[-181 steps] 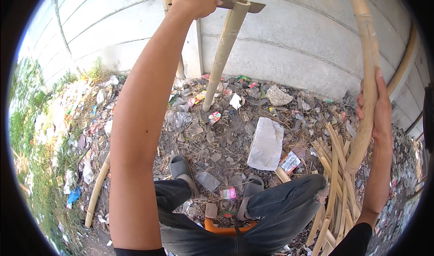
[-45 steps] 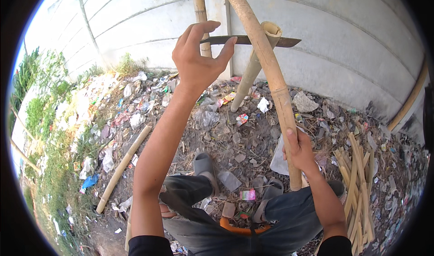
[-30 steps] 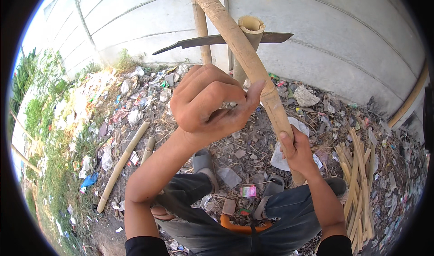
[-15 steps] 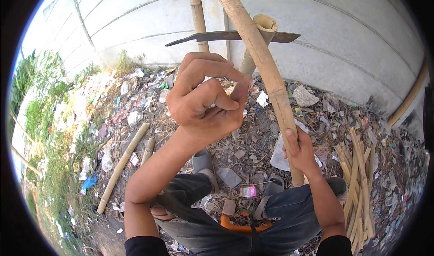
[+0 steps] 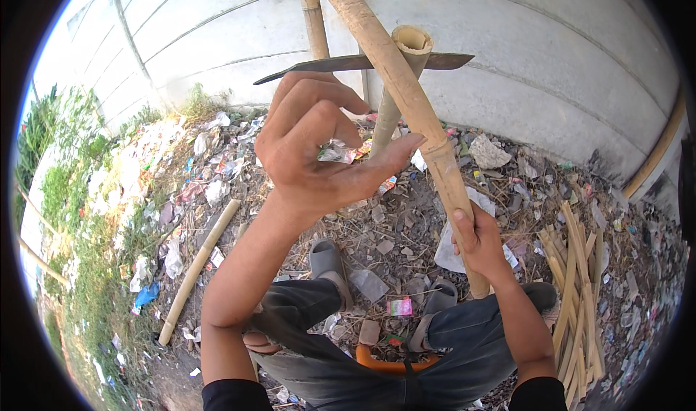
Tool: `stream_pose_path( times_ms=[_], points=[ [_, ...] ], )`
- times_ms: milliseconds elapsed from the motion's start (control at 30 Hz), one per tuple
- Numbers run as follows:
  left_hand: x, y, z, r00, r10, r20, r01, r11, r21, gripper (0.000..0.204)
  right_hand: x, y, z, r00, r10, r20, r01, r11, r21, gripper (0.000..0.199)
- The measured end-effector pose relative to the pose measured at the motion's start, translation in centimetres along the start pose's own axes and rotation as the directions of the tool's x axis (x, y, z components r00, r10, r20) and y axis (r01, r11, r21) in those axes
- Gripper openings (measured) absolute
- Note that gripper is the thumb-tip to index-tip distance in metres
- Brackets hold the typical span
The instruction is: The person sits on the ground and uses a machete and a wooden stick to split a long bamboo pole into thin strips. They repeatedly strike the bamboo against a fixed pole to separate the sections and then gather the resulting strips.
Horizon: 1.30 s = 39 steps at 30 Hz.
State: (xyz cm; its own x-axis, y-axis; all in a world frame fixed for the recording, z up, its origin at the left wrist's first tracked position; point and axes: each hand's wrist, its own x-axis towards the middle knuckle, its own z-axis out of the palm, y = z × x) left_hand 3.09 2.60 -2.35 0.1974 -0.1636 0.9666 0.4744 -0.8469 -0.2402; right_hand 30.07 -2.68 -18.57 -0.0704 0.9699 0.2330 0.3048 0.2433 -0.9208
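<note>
Bamboo is seen at the centre of the frame: a long bamboo pole [image 5: 406,99] runs from the top centre down to the lower right, and it is gripped near its lower end by the right hand [image 5: 480,243], whose fingers are closed around it. The left hand [image 5: 319,150] is raised in the middle of the frame, empty; its fingers are curled loosely and apart, and the thumb is stretched toward the pole and appears to touch it or to be just beside it. Behind the pole, a shorter hollow bamboo stump [image 5: 400,84] stands upright, and a long dark blade [image 5: 348,64] is lodged across its open top, lying nearly level. A thinner bamboo stem [image 5: 313,15] rises at the top centre against the grey concrete wall [image 5: 551,63]. The ground [image 5: 217,186] is covered with litter and dry scraps. A pale bamboo piece [image 5: 197,269] lies at the lower left, and a bundle of split bamboo strips [image 5: 580,288] lies at the lower right. Grey sandals [image 5: 330,262] and dark trousers [image 5: 377,367] are seen at the bottom centre.
</note>
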Motion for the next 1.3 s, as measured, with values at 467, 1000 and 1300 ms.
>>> stream_pose_path(
  times_ms=[467,1000,1300],
  points=[
    [1.6,-12.6,2.1,0.547,-0.615,0.568,0.131,0.733,0.668,0.065,3.3,-7.3,-2.2,0.994,-0.035,-0.103,0.043,0.995,0.085,0.057],
    [-2.2,-14.9,6.0,0.488,-0.750,0.447,0.271,0.617,0.739,0.049,1.2,-2.2,-1.6,0.970,0.241,0.044,-0.242,0.970,0.035,0.058],
    [-7.6,-4.5,8.6,0.464,-0.515,0.721,0.481,0.830,0.283,0.055,2.9,-5.2,-4.5,0.974,0.216,-0.072,-0.201,0.964,0.176,0.058]
  ],
)
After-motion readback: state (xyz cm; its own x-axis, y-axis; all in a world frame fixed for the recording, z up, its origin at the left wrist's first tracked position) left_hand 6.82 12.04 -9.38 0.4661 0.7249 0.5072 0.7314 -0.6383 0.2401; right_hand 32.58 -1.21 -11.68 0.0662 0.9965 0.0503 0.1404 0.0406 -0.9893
